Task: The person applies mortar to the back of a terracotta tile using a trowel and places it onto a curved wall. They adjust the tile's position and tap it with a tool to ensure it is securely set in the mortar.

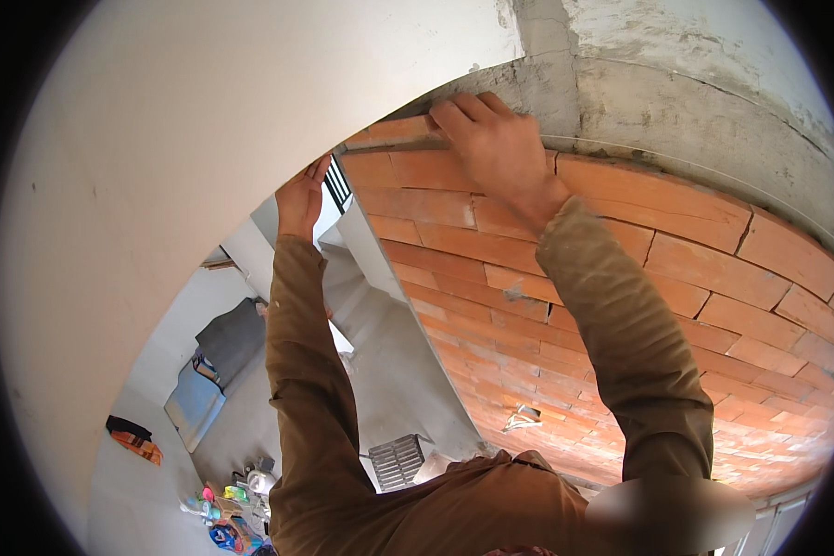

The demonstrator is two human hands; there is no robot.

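Note:
My right hand (491, 153) is closed over the right end of a narrow orange brick (387, 132), at the top of the orange brickwork (649, 287) and just under the grey concrete band (621, 93). My left hand (299, 199) reaches up beside the curved edge of the white surface (204, 111), fingers together near the brick's left end; what they grip is partly hidden. A thin string (676, 148) runs along the top brick course.
At lower left are pale steps (347, 283), grey and blue panels (195, 398), a cluster of small colourful items (236, 524), dark and orange cloths (134, 440) and a slatted grey object (397, 461).

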